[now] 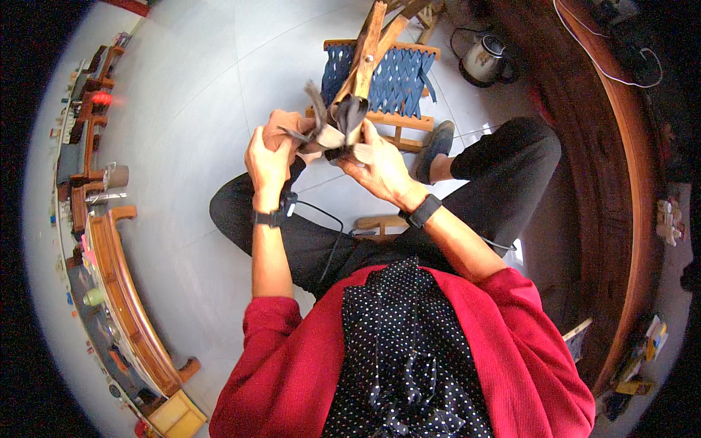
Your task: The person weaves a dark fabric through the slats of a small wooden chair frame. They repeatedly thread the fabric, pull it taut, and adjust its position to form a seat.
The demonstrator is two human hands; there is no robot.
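My left hand (274, 153) is closed, fingers bent around dark strips of flexible material (315, 102) whose loose ends stick out and are smeared by motion. Close beside it, my right hand (378, 166) grips the near end of a wooden leg, where a dark wrapping (350, 113) covers the wood. That leg belongs to a pair of crossed wooden legs (363, 69) joined by a bolt. Behind them shows a blue woven stool seat (398, 80) with wooden rails. Whether the crossed legs are part of that same stool I cannot tell. The fingertips are partly hidden.
A kettle (483, 61) stands on the tiled floor at the far right. A long wooden cabinet (606, 182) runs along my right, with white cables on it. At the left is a carved wooden bench (124, 285). A small wooden piece (380, 225) lies between my legs.
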